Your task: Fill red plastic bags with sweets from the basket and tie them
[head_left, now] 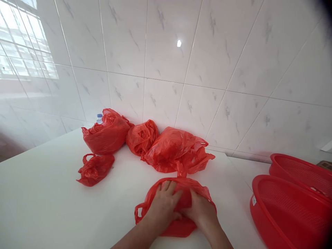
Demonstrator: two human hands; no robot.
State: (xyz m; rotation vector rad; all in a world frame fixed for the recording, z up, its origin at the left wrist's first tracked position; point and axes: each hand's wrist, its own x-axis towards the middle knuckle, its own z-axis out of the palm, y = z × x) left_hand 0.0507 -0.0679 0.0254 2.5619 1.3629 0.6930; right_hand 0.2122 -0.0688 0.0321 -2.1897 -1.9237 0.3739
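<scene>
Both of my hands are inside the mouth of a red plastic bag (181, 230) on the white table in front of me. My left hand (163, 204) rests on the bag's inner side with its fingers spread. Beside it, my right hand (202, 209) reaches in from the right, its thumb and fingers apart and partly hidden by the bag. No held item shows in either hand. One loop handle (138, 211) sticks out at the bag's left, and another (181, 170) stands up at its far side. What the bag contains cannot be made out.
Along the tiled wall (166, 100) lie a large filled red bag (106, 136), a rounder one (142, 137) and a wide crumpled one (171, 148). A small red bag (95, 169) lies nearer. A blue-capped bottle (99, 118) shows behind. Red plastic baskets (264, 200) stand at right.
</scene>
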